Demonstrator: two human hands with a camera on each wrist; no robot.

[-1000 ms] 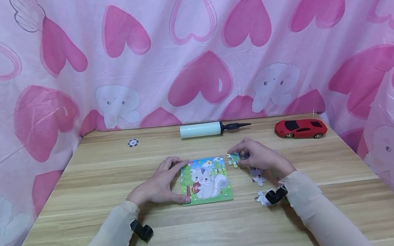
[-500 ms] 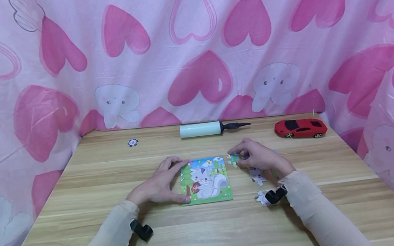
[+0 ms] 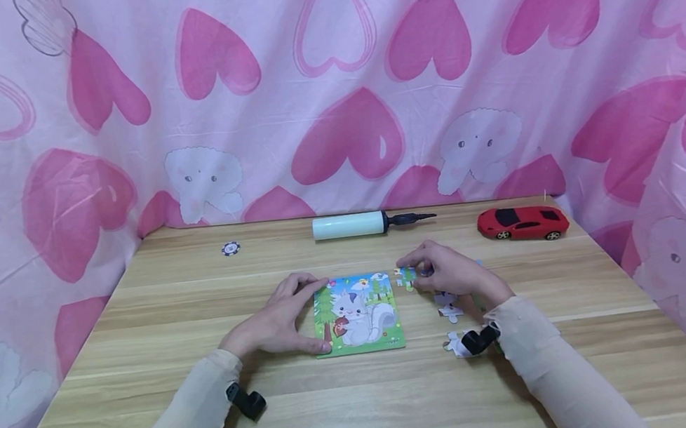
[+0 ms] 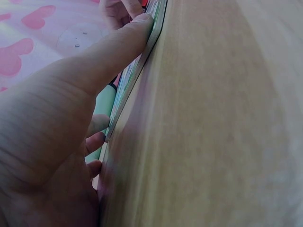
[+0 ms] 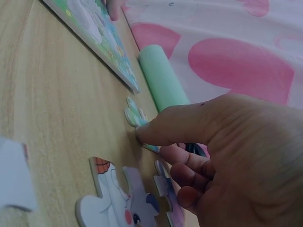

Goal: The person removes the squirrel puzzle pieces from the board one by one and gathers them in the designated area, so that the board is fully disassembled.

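A square squirrel picture puzzle (image 3: 361,318) lies on the wooden table in the head view. My left hand (image 3: 275,320) rests at its left side, thumb on the lower left corner and index finger at the upper left one, both fairly straight. Just right of the picture, my right hand (image 3: 448,272) pinches a green and blue jigsaw piece (image 3: 405,276) between thumb and fingers. The right wrist view shows this piece (image 5: 134,113) low over the table, partly covered by the thumb. Loose jigsaw pieces (image 5: 111,196) lie below that hand, some hidden by it and its wrist.
Along the table's back edge lies a pale blue hand pump (image 3: 349,226) with a black nozzle. A red toy car (image 3: 523,224) stands at the back right, and a round black-and-white chip (image 3: 231,248) at the back left. A pink heart-patterned curtain (image 3: 347,136) hangs behind.
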